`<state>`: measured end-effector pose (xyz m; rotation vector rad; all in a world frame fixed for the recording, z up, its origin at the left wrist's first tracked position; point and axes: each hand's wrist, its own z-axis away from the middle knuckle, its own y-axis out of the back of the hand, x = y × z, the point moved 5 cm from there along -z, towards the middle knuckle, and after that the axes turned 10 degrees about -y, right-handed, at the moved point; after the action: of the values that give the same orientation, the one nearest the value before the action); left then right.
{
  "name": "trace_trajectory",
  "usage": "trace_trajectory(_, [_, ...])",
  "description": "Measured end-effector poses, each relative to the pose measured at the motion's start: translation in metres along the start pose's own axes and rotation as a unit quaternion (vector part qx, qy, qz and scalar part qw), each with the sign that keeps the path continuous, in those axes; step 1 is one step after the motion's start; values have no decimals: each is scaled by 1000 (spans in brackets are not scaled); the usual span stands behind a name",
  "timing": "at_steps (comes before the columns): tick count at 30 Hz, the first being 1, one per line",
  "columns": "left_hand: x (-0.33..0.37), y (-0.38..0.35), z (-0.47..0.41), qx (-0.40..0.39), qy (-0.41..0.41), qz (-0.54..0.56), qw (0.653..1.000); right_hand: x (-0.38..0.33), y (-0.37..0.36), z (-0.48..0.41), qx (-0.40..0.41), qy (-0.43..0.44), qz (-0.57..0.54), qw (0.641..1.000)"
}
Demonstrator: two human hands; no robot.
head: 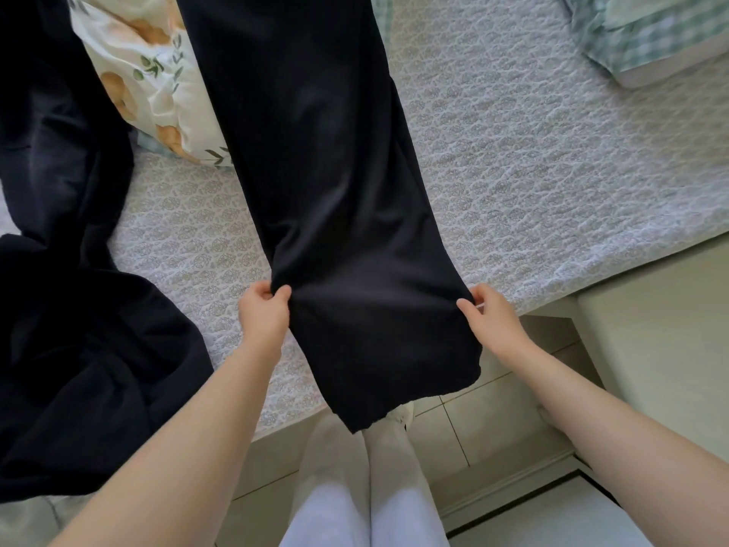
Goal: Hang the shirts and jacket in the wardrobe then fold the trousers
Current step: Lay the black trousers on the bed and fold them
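Black trousers (323, 183) lie stretched lengthwise across the bed (532, 171), running from the top of the view down over the near edge, where their end hangs above the floor. My left hand (263, 311) pinches the trousers' left edge and my right hand (487, 315) pinches the right edge, both just at the bed's near side. A second dark garment (79, 309) lies bunched on the bed's left part and droops over its edge.
A floral pillow (150, 77) sits at the back left, partly under the trousers. Folded green-checked bedding (651, 33) lies at the back right. A pale cabinet (662, 349) stands right of the bed. Tiled floor (465, 428) and my white-clad legs (367, 487) are below.
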<state>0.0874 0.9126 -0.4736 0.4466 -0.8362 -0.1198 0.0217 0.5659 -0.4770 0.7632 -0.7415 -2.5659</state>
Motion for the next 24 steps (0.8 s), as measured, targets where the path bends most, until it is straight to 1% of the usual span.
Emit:
trace_trajectory(1, [-4, 2, 0, 5, 6, -3, 1000, 3, 0, -1, 0, -2, 4, 1000])
trace_trajectory(4, [-25, -2, 15, -43, 40, -48, 997, 15, -1, -2, 1, -23, 12, 1000])
trace_trajectory(6, [-37, -4, 28, -55, 41, -97, 993, 19, -1, -2, 1, -37, 11, 999])
trace_trajectory(7, [-42, -5, 35, -55, 39, -109, 992, 21, -2, -1, -13, -46, 14, 999])
trace_trajectory(8, [-46, -8, 41, -62, 42, -113, 991, 23, -6, 1, -42, -56, 18, 997])
trace_trajectory(10, [-53, -17, 55, -112, 63, -104, 986, 26, -14, 7, -121, -80, 11, 989])
trace_trajectory(12, [-59, -26, 69, -174, 65, -111, 976, 24, -19, 14, -188, -95, -32, 977])
trace_trajectory(14, [-61, -29, 77, -198, 55, -121, 971, 18, -19, 19, -218, -92, -82, 968])
trace_trajectory(16, [-63, -28, 84, -206, 65, -89, 972, 11, -13, 23, -218, -76, -93, 969])
trace_trajectory(19, [-61, -18, 93, -202, 87, -41, 975, 3, 2, 34, -202, -47, -76, 975])
trace_trajectory(24, [-41, 3, 121, -185, 61, -28, 980, -10, 40, 63, -162, 13, -61, 985])
